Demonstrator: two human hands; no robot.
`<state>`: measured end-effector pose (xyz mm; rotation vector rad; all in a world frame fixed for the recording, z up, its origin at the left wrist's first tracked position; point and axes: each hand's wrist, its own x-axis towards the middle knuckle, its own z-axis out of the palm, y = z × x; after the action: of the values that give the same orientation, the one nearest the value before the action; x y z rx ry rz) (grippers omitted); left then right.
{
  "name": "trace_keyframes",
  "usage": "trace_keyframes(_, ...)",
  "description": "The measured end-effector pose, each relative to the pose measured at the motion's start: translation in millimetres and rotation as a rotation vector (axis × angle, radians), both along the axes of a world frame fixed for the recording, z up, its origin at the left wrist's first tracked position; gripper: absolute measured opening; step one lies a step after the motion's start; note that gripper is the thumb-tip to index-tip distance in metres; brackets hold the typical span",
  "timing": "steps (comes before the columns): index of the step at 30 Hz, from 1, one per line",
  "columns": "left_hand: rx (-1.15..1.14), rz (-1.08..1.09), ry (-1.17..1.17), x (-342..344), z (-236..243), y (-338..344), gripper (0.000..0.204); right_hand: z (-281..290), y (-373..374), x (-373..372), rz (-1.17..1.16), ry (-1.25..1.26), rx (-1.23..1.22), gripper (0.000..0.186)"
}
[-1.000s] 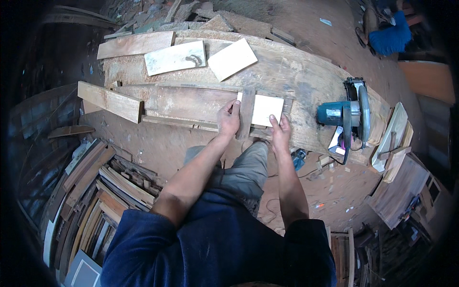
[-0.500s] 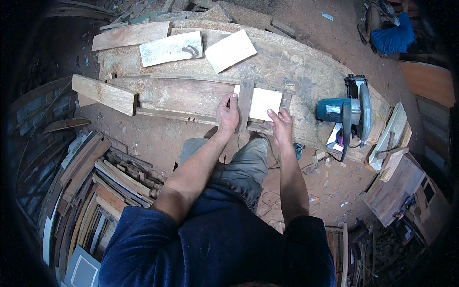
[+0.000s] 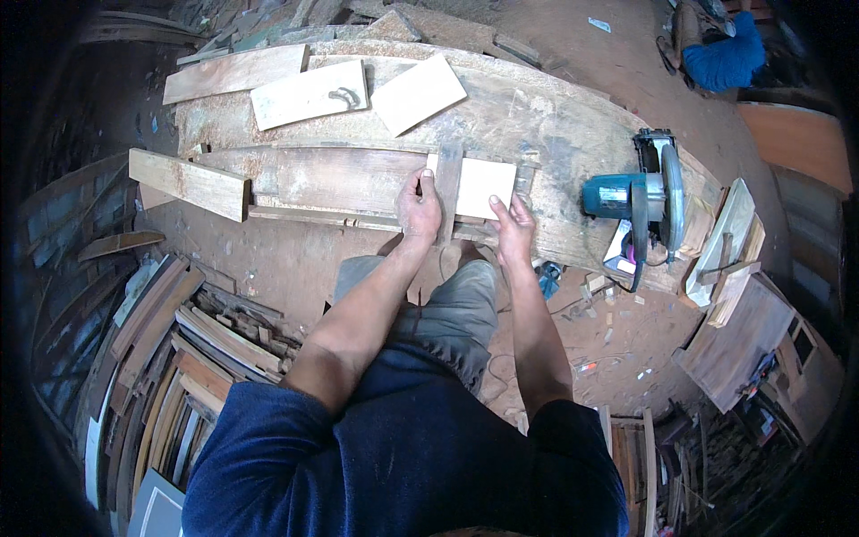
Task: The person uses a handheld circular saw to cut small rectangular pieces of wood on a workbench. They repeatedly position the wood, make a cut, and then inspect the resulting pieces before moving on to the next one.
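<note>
A pale square board (image 3: 483,188) lies on a long wooden plank (image 3: 340,179) on the workbench, crossed by a narrow grey-brown strip (image 3: 449,192). My left hand (image 3: 419,208) is closed at the left end of the pale board beside the strip, thumb on top and fingers curled out of sight. My right hand (image 3: 512,228) grips the board's lower right corner, thumb on its face. A teal circular saw (image 3: 613,195) rests on the bench to the right.
Loose boards (image 3: 419,94) lie along the back of the workbench (image 3: 564,125); another plank (image 3: 188,179) juts off its left. Stacked timber (image 3: 161,349) stands lower left, leaning panels (image 3: 734,349) lower right. A teal tool (image 3: 550,280) is below the bench. Another person (image 3: 720,54) is at upper right.
The whole view has shifted a little, with bench and hands appearing higher and further left. My hands keep nearly the same hold on the pale board.
</note>
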<state>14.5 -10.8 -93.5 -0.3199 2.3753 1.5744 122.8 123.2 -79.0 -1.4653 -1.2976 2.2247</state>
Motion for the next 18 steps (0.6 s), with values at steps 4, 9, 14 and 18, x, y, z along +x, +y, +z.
trace_keyframes(4,-0.006,-0.027,0.058,-0.4,-2.8,0.1,0.028,-0.6,4.7,0.2,0.022,0.008,-0.002,0.043)
trace_keyframes(9,-0.011,-0.032,0.046,-1.0,5.1,0.7,0.029,4.3,5.1,-1.3,0.038,0.014,0.01,0.038)
trace_keyframes(14,-0.027,-0.023,0.031,-2.2,12.6,4.8,0.028,5.4,5.6,-3.4,0.028,-0.015,0.029,0.04)
trace_keyframes(18,-0.052,-0.003,0.029,-0.7,5.6,2.4,0.027,5.6,6.3,-4.7,0.023,-0.008,0.008,0.044)
